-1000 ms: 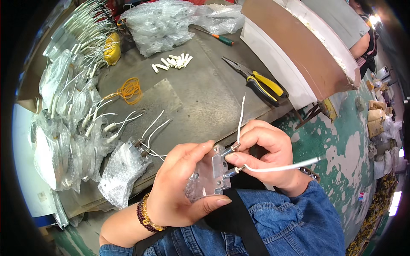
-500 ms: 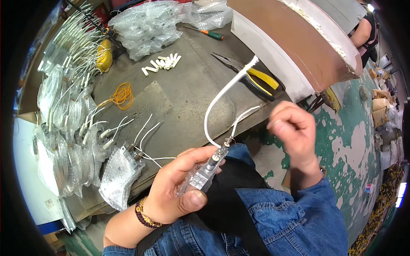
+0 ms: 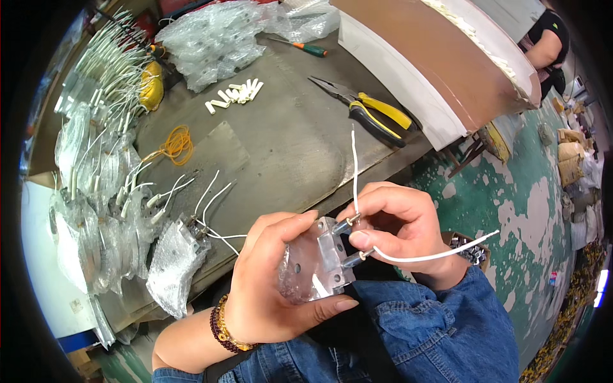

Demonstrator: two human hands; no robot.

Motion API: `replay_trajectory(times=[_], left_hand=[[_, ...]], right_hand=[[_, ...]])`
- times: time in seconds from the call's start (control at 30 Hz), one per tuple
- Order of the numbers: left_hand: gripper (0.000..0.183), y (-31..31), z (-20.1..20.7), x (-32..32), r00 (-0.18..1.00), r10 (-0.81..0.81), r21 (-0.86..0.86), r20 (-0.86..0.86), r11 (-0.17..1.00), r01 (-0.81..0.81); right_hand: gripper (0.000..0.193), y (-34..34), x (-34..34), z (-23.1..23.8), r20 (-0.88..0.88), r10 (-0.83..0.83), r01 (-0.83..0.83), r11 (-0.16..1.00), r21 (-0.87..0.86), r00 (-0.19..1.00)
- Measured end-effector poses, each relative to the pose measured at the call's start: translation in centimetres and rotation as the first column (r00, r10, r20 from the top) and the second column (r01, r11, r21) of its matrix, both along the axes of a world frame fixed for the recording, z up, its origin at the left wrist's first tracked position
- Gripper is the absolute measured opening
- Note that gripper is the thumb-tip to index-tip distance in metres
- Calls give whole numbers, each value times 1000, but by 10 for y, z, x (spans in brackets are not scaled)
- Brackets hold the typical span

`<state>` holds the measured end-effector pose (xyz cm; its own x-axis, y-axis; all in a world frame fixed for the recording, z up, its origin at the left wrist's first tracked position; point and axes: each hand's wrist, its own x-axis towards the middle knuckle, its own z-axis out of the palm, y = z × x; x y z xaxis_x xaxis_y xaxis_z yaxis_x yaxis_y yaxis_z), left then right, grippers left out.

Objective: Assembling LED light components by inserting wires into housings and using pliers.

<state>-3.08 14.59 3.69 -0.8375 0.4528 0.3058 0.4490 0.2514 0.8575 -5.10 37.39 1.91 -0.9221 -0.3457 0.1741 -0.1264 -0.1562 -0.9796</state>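
Observation:
In my left hand (image 3: 255, 290) is a silvery metal block (image 3: 331, 255) partly covered in clear bubble wrap, gripped between thumb and fingers. Two dark, metal-tipped terminals stick out of its right side. From the upper one a white wire (image 3: 355, 169) rises; from the lower one a second white wire (image 3: 434, 258) bends off to the right, below my right hand (image 3: 408, 223). The thumb and forefinger of that hand are closed round the tip of the upper terminal, at the foot of its wire.
Pliers (image 3: 377, 118), a screwdriver (image 3: 306, 48), short white sleeves (image 3: 237, 92) and an orange cord coil (image 3: 177, 145) lie on the workbench (image 3: 274, 147). Wrapped blocks with wires (image 3: 96, 223) crowd the left. A cardboard box (image 3: 434, 70) stands back right; beyond it is another person (image 3: 548, 48).
My right hand has come in from the right to the upper terminal. My left hand has turned the block so both terminals face right, and the wires have swung round.

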Motion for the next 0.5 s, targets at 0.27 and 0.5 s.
replay_trajectory(times=[0.27,0.5], left_hand=[[97,-6,-3,4,995,-8,-91,-101,996,-1],[95,-9,-5,2,996,-23,-91,-82,996,16]], right_hand=[[21,-10,3,-6,-45,-29,28,999,-27,999],[17,-15,5,-8,33,-6,9,995,-97,999]])
